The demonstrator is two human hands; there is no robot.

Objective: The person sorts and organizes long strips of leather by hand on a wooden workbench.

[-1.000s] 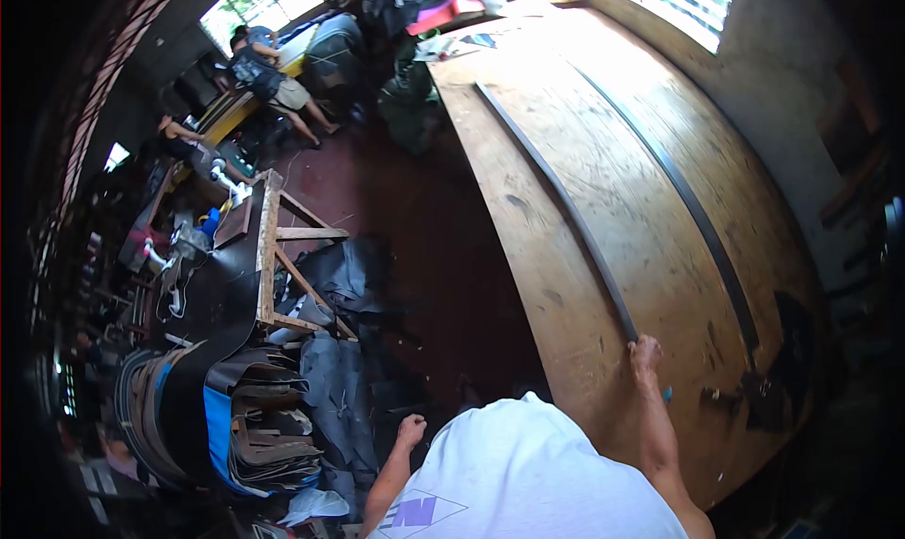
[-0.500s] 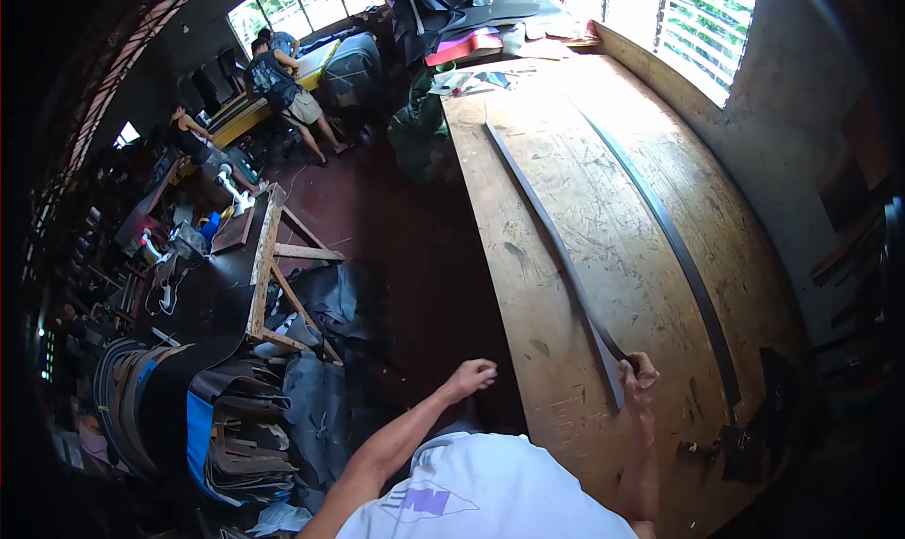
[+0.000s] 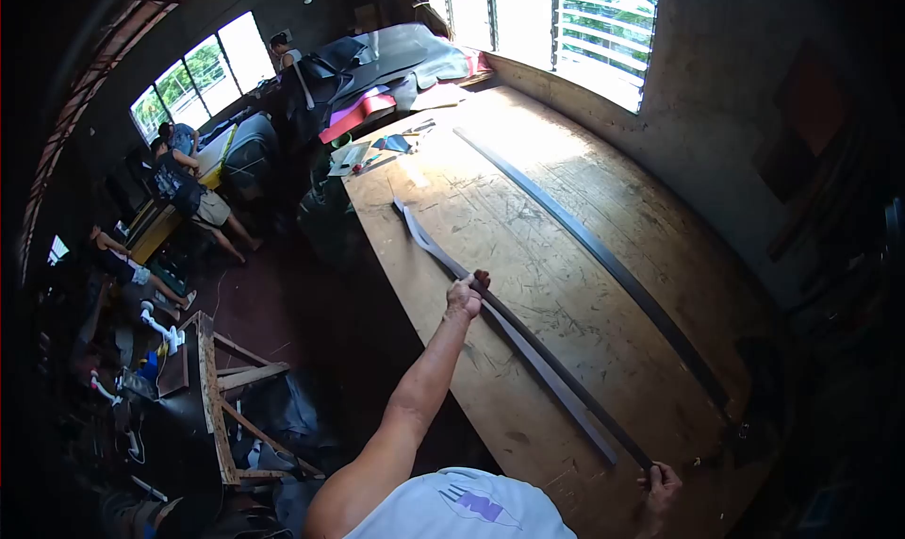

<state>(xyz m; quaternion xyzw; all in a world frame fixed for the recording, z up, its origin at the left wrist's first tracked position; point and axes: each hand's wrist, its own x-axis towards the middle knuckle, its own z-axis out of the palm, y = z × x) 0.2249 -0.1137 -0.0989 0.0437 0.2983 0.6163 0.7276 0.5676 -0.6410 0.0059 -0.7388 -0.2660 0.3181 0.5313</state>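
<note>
A long, narrow dark strip [image 3: 586, 398] of flexible sheet material stretches between my two hands over the wooden table. My left hand [image 3: 464, 297] grips it partway along, near the table's left edge. At its near end, the fingers of my right hand [image 3: 663, 487] are closed on the tip. A paler grey strip [image 3: 580, 418] runs just beneath and beside the held one, its near end short of my right hand. Beyond my left hand, the two bend and part slightly toward the far end. Another long dark strip [image 3: 613, 261] lies flat to the right.
Scraps and small tools [image 3: 391, 145] lie on the far end of the table [image 3: 443, 199]. Stacked dark, grey and red sheets [image 3: 377, 77] are piled behind it. Several people work at the far left. A wooden-framed bench [image 3: 212, 398] stands at left; louvred windows [image 3: 603, 34] line the right wall.
My left hand has reached forward from beside my body and taken hold of the strip. My right hand keeps the near end, now lower in view. The view has turned right.
</note>
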